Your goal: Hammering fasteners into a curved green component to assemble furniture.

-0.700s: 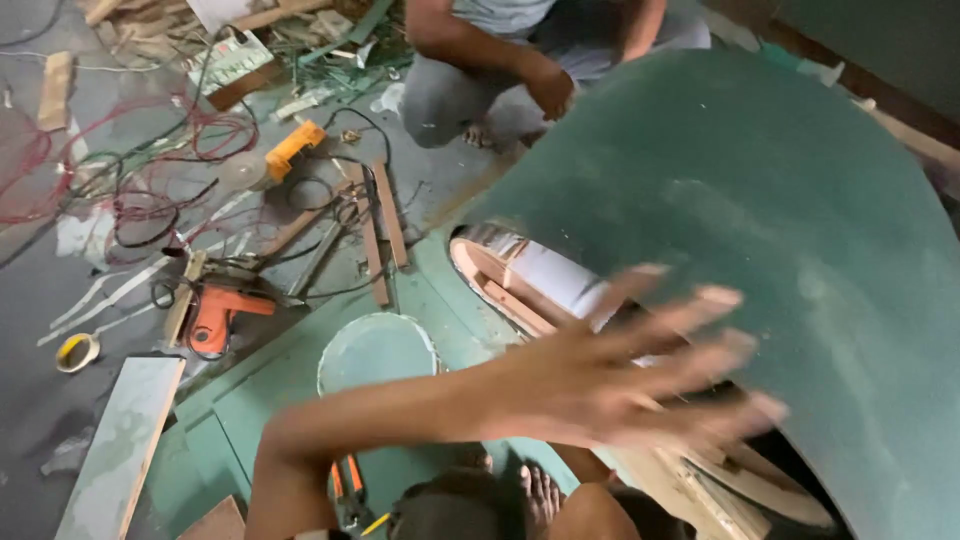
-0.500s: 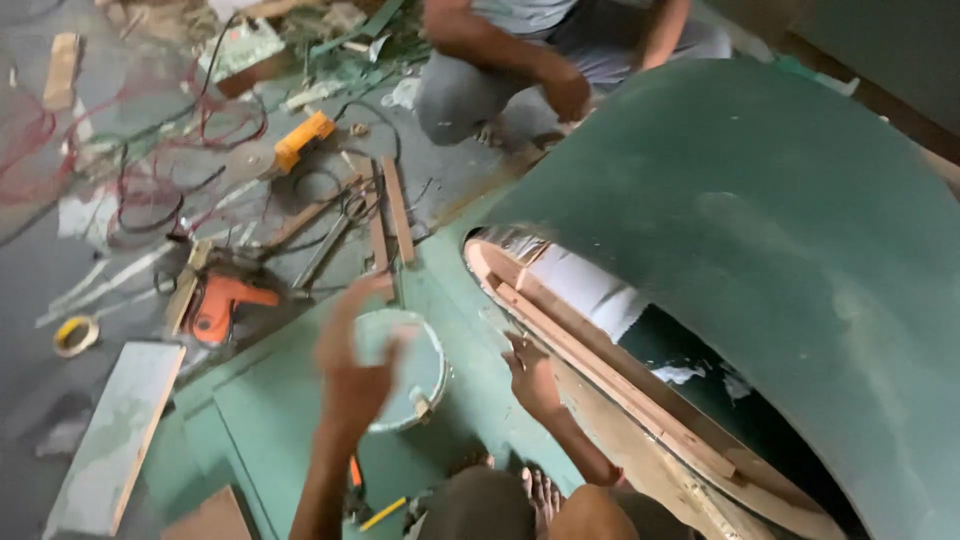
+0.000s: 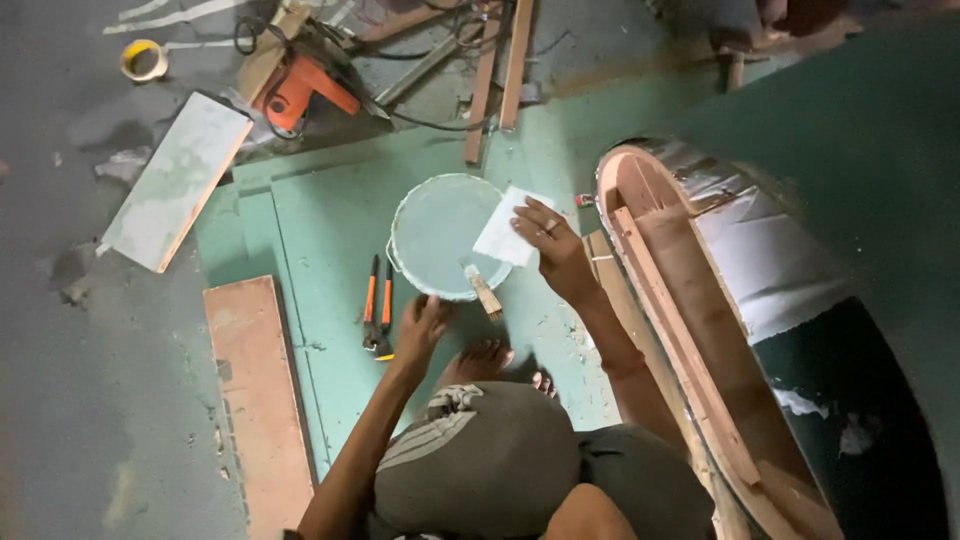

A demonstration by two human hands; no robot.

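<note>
White sheet [image 3: 508, 238] under right hand [image 3: 552, 243]

Pliers [image 3: 377, 312] left and curved wooden frame [image 3: 668, 300] right hem the paint bucket [image 3: 440, 235]; board beyond lies bare.

Two hands — left [image 3: 422, 322] and right [image 3: 548, 240] — are working at one bucket [image 3: 440, 235], one brush [image 3: 484, 292], one sheet [image 3: 510, 228]; one pliers [image 3: 377, 310], one tape roll [image 3: 142, 59], two boards [image 3: 176, 180] [image 3: 258, 400] are lying nearby.
</note>
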